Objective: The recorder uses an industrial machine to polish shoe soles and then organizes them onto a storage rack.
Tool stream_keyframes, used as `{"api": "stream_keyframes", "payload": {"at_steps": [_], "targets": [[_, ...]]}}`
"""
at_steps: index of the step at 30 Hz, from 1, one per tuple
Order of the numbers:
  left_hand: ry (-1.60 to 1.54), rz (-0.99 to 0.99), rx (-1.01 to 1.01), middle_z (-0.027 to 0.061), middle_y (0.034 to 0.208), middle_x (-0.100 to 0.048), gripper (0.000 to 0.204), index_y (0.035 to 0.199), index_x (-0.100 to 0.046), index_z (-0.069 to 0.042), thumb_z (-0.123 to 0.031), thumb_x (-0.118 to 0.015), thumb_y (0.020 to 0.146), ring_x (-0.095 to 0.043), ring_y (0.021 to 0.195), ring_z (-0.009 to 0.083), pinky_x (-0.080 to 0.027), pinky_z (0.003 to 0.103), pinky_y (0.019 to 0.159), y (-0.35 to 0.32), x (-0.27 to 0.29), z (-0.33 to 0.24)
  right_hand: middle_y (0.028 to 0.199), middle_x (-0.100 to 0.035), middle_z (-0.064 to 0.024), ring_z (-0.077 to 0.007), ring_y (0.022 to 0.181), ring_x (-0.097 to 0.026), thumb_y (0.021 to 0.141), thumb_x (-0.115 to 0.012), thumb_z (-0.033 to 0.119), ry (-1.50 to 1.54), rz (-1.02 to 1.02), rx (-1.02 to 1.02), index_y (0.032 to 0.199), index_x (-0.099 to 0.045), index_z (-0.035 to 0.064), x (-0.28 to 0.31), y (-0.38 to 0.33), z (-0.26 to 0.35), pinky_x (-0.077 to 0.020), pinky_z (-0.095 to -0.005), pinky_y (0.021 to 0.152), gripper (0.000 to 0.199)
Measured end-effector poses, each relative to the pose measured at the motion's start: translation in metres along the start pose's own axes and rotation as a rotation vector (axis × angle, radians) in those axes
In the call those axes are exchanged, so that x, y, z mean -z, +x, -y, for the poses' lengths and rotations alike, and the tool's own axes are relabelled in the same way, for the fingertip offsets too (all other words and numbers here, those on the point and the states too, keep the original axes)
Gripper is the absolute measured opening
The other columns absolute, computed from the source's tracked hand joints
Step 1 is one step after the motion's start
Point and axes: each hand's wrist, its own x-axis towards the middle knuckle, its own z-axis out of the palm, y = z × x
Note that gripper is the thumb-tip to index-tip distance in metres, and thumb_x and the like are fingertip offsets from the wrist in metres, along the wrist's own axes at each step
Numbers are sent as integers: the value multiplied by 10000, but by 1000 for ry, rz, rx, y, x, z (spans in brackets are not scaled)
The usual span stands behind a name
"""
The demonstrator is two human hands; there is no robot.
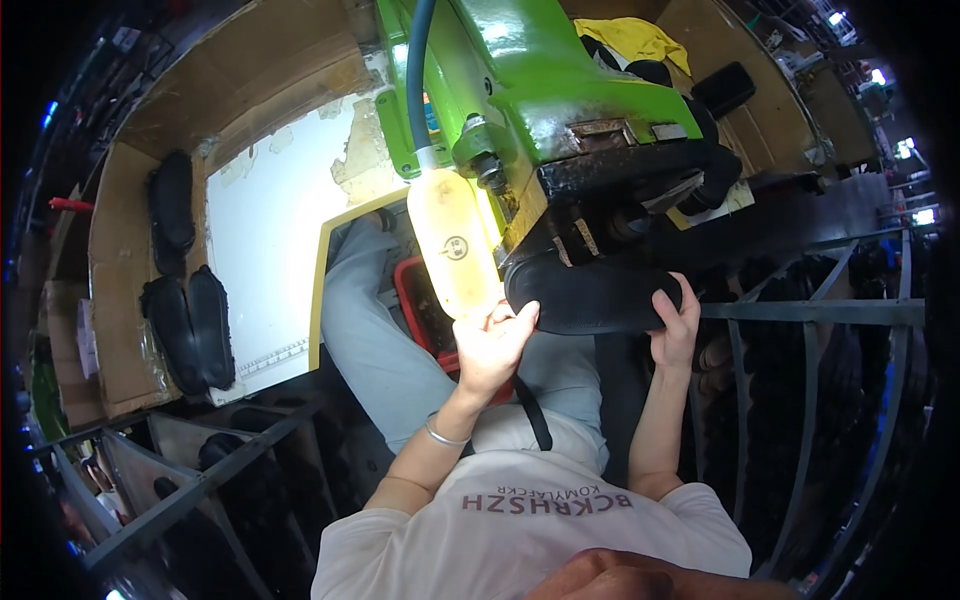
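Both hands clamp the black sole point(590, 297) under the green machine point(540, 90) head: left hand point(492, 345) grips its near end, right hand point(676, 318) the far. Keep it level, fingers off the press point.

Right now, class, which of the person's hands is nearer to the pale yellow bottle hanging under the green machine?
Left. The left hand is right below the bottle, gripping the black sole's near end; the right hand holds the far end, well apart.
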Motion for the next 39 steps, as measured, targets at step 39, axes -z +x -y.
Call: {"api": "stream_keyframes", "payload": {"at_steps": [39], "targets": [[283, -241, -227, 26, 768, -529, 171, 878, -638, 65, 95, -685, 716, -522, 677, 79, -424, 201, 605, 7, 70, -56, 974, -627, -86, -111, 880, -600, 787, -628, -2, 88, 537, 137, 1034, -553, -64, -81, 57, -23, -474, -236, 783, 266]]}}
